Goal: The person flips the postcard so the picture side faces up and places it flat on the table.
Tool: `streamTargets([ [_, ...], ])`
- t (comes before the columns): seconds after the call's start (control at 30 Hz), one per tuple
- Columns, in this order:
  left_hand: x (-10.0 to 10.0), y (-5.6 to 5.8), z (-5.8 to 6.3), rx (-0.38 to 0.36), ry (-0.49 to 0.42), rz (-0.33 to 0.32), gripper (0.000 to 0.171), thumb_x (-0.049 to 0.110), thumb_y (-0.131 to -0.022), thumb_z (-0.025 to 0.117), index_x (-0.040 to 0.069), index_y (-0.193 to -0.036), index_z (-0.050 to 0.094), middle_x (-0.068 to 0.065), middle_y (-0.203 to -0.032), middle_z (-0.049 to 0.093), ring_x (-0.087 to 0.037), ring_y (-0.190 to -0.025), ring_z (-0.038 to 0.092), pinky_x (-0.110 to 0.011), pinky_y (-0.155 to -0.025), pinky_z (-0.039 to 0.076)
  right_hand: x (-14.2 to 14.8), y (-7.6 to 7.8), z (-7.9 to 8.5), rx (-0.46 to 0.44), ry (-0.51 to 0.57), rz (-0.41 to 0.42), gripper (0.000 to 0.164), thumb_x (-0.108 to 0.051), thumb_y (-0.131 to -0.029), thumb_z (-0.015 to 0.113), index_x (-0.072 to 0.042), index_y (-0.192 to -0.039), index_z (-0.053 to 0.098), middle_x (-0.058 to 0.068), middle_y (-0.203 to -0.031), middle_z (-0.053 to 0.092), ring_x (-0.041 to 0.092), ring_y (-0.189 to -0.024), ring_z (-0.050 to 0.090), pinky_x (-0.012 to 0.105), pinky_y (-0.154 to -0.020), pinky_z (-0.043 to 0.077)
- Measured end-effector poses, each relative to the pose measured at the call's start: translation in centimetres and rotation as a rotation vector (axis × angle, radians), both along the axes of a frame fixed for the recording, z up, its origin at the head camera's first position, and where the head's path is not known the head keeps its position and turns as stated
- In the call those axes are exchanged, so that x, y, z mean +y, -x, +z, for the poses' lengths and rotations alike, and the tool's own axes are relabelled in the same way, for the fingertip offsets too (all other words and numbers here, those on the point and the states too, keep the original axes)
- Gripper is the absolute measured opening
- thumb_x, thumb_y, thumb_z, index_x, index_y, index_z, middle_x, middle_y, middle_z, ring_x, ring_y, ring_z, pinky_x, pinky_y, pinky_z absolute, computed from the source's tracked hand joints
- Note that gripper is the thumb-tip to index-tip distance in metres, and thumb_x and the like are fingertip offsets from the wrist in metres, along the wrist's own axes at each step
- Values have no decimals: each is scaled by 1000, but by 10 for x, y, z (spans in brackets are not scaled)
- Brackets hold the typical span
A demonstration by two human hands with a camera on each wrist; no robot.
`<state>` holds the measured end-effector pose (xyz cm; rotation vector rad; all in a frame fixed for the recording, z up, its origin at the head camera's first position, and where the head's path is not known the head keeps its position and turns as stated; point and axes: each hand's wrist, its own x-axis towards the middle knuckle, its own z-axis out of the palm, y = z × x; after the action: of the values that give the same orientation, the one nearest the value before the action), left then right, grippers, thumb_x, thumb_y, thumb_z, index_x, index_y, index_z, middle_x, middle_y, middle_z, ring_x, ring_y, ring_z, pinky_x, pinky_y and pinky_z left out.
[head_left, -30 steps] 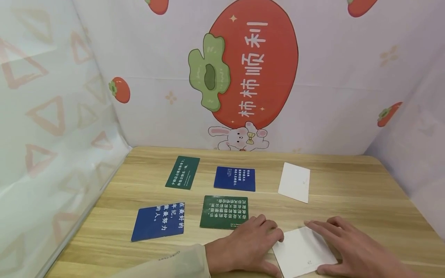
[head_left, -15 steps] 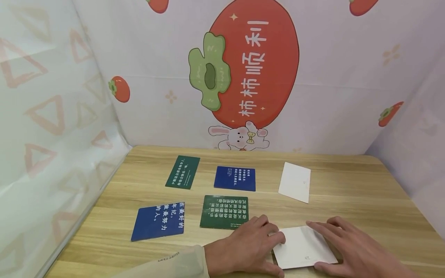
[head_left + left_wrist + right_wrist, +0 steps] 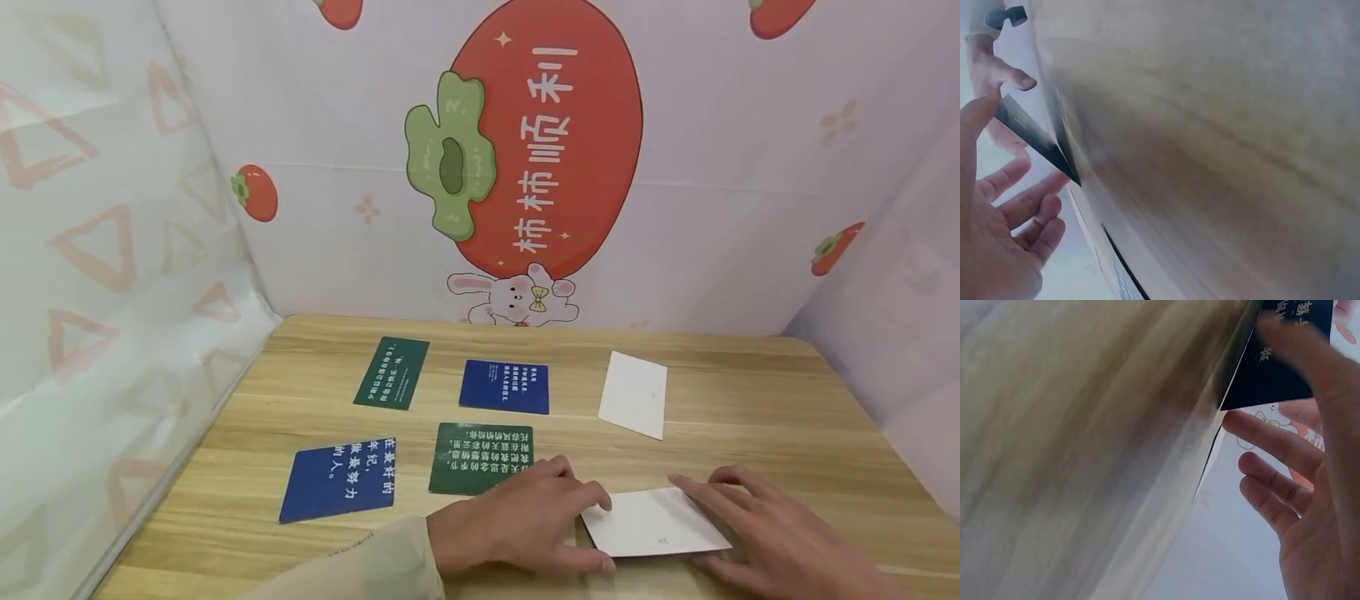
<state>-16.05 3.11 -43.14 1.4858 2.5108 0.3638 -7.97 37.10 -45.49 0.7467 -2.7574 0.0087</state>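
A white-backed card (image 3: 656,527) sits tilted at the front right of the wooden table, its near edge raised and its far edge down by the wood. Its underside, seen in the right wrist view, is a dark printed face (image 3: 1288,359) with light characters. My left hand (image 3: 525,523) holds the left edge between thumb and forefinger. On the opposite edge my right hand (image 3: 780,533) holds it the same way, its thumb partly hidden below the card. Just beyond my left hand lies a green card (image 3: 480,454), its near right corner covered by that hand.
A blue card (image 3: 337,479) lies at the left. Farther back are another green card (image 3: 392,372), another blue card (image 3: 504,386) and a white card (image 3: 633,394). A printed cloth (image 3: 337,250) hangs behind the table (image 3: 187,542).
The near edge of the white-backed card has risen from the table, so its white side looks shorter now. Both hands have stayed at its sides, thumbs shifting up with that edge.
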Motion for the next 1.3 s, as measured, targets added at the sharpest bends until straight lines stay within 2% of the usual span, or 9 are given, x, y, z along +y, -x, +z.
streamTargets([
  [0.07, -2, 2, 1, -11, -16, -4, 60, 73, -99, 64, 36, -146, 60, 27, -119, 73, 0, -106, 50, -14, -85, 44, 2, 1, 1, 20, -8, 22, 96, -48, -73, 98, -33, -157, 57, -15, -121, 60, 8, -104, 57, 26, -72, 55],
  [0.13, -3, 3, 2, -15, -39, -11, 59, 71, -100, 65, 35, -147, 59, 27, -118, 72, 1, -105, 51, -12, -84, 43, 3, 2, 3, 39, -6, 52, 84, -54, -85, 90, -31, -158, 56, -13, -122, 60, 8, -105, 58, 25, -71, 55],
  [0.23, -3, 5, 2, -15, -68, -26, 57, 68, -101, 65, 35, -147, 60, 29, -118, 72, 2, -106, 53, -11, -87, 43, 3, 3, 5, 76, 9, 99, 62, -65, -108, 53, -28, -157, 58, -11, -122, 61, 7, -105, 58, 21, -70, 54],
  [0.3, -4, 6, 3, -21, -86, -41, 54, 66, -102, 66, 34, -145, 62, 29, -119, 73, 3, -108, 53, -11, -89, 43, 2, 4, 6, 112, 25, 136, 70, -65, -111, 23, -25, -155, 60, -12, -120, 62, 6, -107, 56, 16, -70, 51],
  [0.33, -4, 7, 3, -25, -92, -50, 52, 65, -103, 66, 34, -144, 63, 29, -119, 73, 4, -109, 54, -10, -90, 43, 2, 5, 6, 128, 36, 149, 72, -62, -112, 17, -24, -154, 62, -13, -119, 62, 4, -107, 56, 13, -71, 49],
  [0.7, -8, 15, 8, 47, -127, -148, 34, 54, -108, 63, 32, -134, 69, 27, -119, 76, 5, -109, 56, -6, -91, 40, 2, 11, 4, 163, 140, 193, 66, -57, -115, 23, -20, -148, 66, -23, -109, 66, 0, -103, 55, 8, -76, 45],
  [0.9, -8, 20, 13, 156, -183, -196, 29, 41, -113, 58, 27, -135, 70, 21, -117, 78, 2, -108, 59, -7, -98, 43, 0, 17, 1, 200, 238, 219, 58, -49, -117, 30, -15, -143, 70, -24, -102, 70, -1, -94, 60, 9, -74, 47],
  [1.03, -6, 24, 15, 198, -216, -138, 29, 39, -114, 57, 29, -140, 68, 19, -118, 77, 0, -106, 59, -8, -95, 44, -3, 18, 3, 197, 259, 174, 60, -53, -116, 32, -14, -147, 66, -19, -99, 70, -2, -86, 67, 10, -69, 47],
  [1.3, -2, 35, 10, 147, -262, -11, 41, 35, -110, 66, 30, -151, 61, 9, -122, 74, -1, -106, 62, -8, -94, 49, -7, 16, 9, 196, 235, 60, 71, -61, -113, 27, -14, -160, 52, -15, -92, 67, -6, -77, 63, 17, -65, 48],
])
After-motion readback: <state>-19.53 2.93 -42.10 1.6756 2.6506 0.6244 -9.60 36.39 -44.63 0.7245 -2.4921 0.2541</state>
